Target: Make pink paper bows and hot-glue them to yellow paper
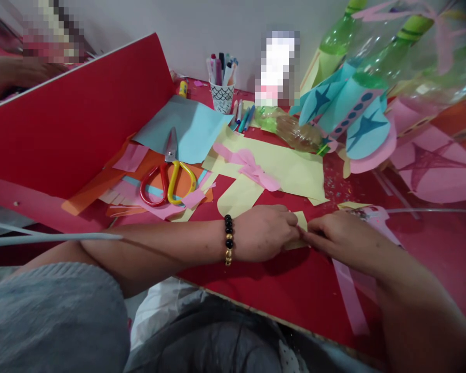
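Note:
My left hand, with a beaded bracelet at the wrist, is closed over a small piece of pale yellow paper near the table's front edge. From the other side my right hand meets the same piece, its fingers pressed together at the paper's edge. Part of the paper is hidden under the hands. Just beyond the left hand lies a rounded yellow paper strip. Behind the right hand is a partly covered pink and white object with a clear stick at its back, perhaps a glue gun.
Scissors with red and yellow handles lie on paper scraps. Blue paper, a pink paper shape and a cup of markers are farther back. A red board stands left; decorated plastic bottles crowd the right.

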Demonstrator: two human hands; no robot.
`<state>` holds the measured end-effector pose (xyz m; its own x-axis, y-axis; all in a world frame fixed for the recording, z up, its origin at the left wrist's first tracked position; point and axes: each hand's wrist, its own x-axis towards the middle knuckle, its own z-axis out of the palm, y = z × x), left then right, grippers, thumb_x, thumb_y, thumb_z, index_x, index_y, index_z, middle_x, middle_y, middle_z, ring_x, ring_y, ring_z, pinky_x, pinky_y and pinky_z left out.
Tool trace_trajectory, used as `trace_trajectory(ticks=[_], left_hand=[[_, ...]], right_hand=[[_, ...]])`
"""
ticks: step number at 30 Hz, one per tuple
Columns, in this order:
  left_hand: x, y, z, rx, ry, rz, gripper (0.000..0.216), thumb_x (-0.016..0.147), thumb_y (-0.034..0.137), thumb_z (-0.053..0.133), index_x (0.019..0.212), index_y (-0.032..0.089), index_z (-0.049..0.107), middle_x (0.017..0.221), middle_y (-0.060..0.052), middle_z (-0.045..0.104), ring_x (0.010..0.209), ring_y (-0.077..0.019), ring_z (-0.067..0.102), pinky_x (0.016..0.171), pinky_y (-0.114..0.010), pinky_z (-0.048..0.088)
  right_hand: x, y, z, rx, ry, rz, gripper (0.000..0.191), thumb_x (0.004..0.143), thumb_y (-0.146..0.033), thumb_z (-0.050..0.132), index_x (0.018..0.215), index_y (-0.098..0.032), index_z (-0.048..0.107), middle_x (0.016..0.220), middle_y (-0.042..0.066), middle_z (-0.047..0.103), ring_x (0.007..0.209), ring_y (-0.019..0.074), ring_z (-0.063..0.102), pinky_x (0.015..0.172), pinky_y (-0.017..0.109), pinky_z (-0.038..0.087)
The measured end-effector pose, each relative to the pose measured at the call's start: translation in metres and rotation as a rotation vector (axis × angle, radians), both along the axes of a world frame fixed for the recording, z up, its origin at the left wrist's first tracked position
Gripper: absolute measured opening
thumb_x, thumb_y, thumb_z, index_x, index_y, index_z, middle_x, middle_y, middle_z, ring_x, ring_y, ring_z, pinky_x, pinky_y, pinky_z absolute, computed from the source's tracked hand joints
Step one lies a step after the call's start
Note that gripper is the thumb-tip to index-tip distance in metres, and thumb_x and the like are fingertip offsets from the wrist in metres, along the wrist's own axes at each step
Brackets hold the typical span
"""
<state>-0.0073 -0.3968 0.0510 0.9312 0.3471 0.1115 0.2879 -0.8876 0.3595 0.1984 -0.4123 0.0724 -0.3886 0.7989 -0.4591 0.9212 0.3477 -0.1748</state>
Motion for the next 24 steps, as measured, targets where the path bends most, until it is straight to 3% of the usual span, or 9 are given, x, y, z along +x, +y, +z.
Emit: trace_trajectory(ticks=[3,8,13,24], left_hand=[[0.000,0.001,-0.003,0.025,-0.013,0.011,0.017,0.082,0.019,0.056,0.096,0.015,0.065,0.099,-0.008,0.062,0.093,-0.0186,0.055,0.084,-0.031,0.044],[0.001,0.000,-0.003,0.125,0.030,-0.024,0.013,0.084,0.020,0.055,0.081,0.013,0.065,0.096,-0.010,0.063,0.093,-0.0195,0.053,0.086,-0.032,0.041],[0.000,0.001,-0.003,0.131,0.027,-0.039,0.015,0.085,0.020,0.052,0.082,0.013,0.065,0.099,-0.010,0.062,0.090,-0.0185,0.051,0.085,-0.032,0.039],[0.000,0.002,-0.009,0.170,0.045,-0.100,0.018,0.088,0.021,0.048,0.089,0.012,0.064,0.105,-0.011,0.062,0.091,-0.0184,0.051,0.090,-0.035,0.034]], right_hand=[[0.006,0.000,-0.002,-0.028,0.036,0.013,0.038,0.089,-0.042,0.043,0.061,-0.019,0.056,0.057,0.002,0.059,0.050,0.0116,0.047,0.050,0.028,0.023],[0.010,0.001,-0.001,-0.117,0.134,0.025,0.035,0.086,-0.041,0.050,0.059,-0.018,0.054,0.053,-0.001,0.055,0.047,0.0102,0.046,0.048,0.027,0.025],[0.008,0.002,0.000,-0.171,0.214,-0.002,0.033,0.084,-0.037,0.052,0.056,-0.018,0.052,0.049,-0.002,0.052,0.045,0.0097,0.042,0.045,0.026,0.024],[0.014,0.004,-0.003,-0.238,0.195,-0.038,0.029,0.084,-0.031,0.048,0.058,-0.019,0.052,0.049,-0.003,0.052,0.046,0.0102,0.044,0.046,0.026,0.024]])
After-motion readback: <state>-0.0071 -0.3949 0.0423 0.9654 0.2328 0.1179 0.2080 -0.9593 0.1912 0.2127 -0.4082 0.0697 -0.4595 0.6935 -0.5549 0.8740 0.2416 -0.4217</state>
